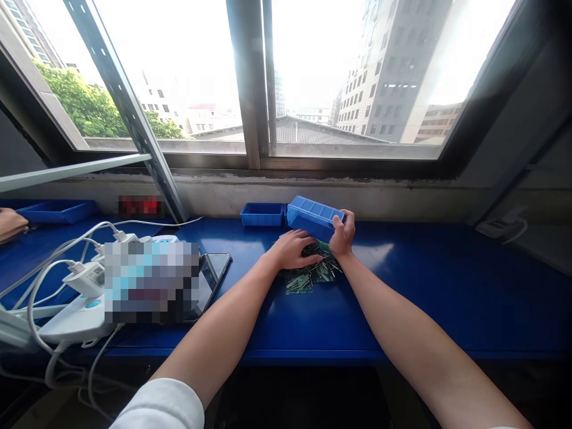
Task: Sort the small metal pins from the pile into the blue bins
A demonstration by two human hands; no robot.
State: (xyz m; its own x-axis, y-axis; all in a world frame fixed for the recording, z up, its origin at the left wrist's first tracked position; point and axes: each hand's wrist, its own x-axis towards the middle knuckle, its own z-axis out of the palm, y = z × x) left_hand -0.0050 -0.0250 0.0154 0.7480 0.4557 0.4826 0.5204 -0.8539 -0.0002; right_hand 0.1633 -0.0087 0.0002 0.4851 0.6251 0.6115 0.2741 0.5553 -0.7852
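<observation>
My right hand [343, 233] is closed on the right end of a blue plastic bin [315, 215], which it holds tilted above the table. My left hand [295, 249] lies with its fingers apart over a pile of small metal pieces [328, 268], just below the raised bin. Clear greenish plastic bags [298, 282] lie among the pieces, in front of my left hand. What is under the left palm is hidden. Another blue bin [262, 215] stands upright against the wall, left of the held one.
On the blue table [424, 286], a white power strip [74, 319] with chargers and cables and a dark phone-like device [214, 271] lie at left. Behind them rises a metal post [129, 119]. Another person's hand [12, 225] is near a blue tray [62, 211] at far left.
</observation>
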